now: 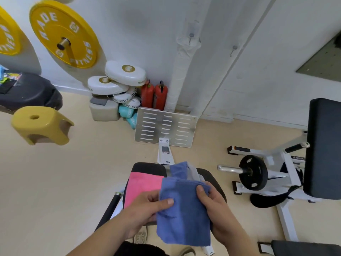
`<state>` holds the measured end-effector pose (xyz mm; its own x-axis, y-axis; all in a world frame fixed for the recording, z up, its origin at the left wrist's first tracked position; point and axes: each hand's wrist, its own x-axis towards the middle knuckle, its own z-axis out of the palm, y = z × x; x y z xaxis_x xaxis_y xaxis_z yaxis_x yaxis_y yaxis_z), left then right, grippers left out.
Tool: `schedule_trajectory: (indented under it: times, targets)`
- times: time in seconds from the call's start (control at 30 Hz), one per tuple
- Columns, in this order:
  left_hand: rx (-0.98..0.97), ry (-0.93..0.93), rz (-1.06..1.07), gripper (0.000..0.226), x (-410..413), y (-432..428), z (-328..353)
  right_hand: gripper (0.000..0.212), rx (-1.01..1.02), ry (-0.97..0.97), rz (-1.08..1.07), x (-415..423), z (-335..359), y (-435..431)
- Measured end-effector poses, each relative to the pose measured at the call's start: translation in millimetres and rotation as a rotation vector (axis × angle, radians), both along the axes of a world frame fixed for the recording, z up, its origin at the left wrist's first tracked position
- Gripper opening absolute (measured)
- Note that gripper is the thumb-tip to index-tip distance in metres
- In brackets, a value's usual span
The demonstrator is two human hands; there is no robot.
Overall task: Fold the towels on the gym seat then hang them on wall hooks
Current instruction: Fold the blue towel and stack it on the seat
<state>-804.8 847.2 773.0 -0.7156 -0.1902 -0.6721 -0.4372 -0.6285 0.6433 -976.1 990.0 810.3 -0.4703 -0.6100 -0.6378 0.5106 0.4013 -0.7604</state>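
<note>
A person is holding a folded blue towel [184, 215] in both hands above a black gym seat [147, 168]. The left hand [147, 206] is pinching the towel's left edge, thumb lying on top and fingers tucked beneath. The right hand [212, 200] is gripping the upper right corner, thumb pressing on the front and fingers curling behind the cloth. A loose flap of the towel is sticking up beyond the right hand, and its lower edge is hanging below both wrists.

A pink towel [144, 183] is lying flat on the seat, just beyond the left hand and partly under it. Two wall hooks [191, 36] are showing on the white wall far ahead of the hands, up and slightly right, with nothing hanging on them.

Straight ahead of the hands, a slotted metal footplate [165, 126] is standing on the floor. Farther ahead and to the left, a beige tub [104, 112] is sitting against the wall; a grey cloth [98, 101] is lying on its top and white pads [125, 72] are piling over it, hiding whatever it may hold. Two red fire extinguishers [154, 96] are standing just right of that pile. A yellow stool [41, 124] is sitting well to the left of the left hand.
</note>
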Motion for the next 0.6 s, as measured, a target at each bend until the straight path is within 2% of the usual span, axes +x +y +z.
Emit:
schedule_trajectory:
  times: [0.13,0.2,0.3,0.4,0.47,0.6]
  targets:
    - [0.033,-0.075,0.173,0.047,19.1,-3.4,-15.6,0.040,0.199,0.143,0.101,13.5,-45.2,-23.9]
    - [0.047,-0.108,0.245,0.046,25.2,-13.8,-17.6,0.030,0.262,0.187,0.143,22.5,-64.3,-38.3]
    - [-0.006,-0.157,0.260,0.024,30.0,-39.7,-19.9,0.016,0.306,0.256,0.203,22.3,-78.8,-67.5]
    - [-0.102,-0.237,0.320,0.021,31.5,-68.3,-33.3,0.009,0.266,0.189,0.264,16.7,-83.1,-93.5]
    - [-0.193,-0.288,0.332,0.021,32.0,-80.1,-46.1,0.018,0.263,0.183,0.244,15.1,-89.8,-104.9]
    - [-0.466,-0.469,0.157,0.016,35.0,-78.0,-77.8,0.015,0.328,0.127,0.257,30.7,-113.2,-107.7]
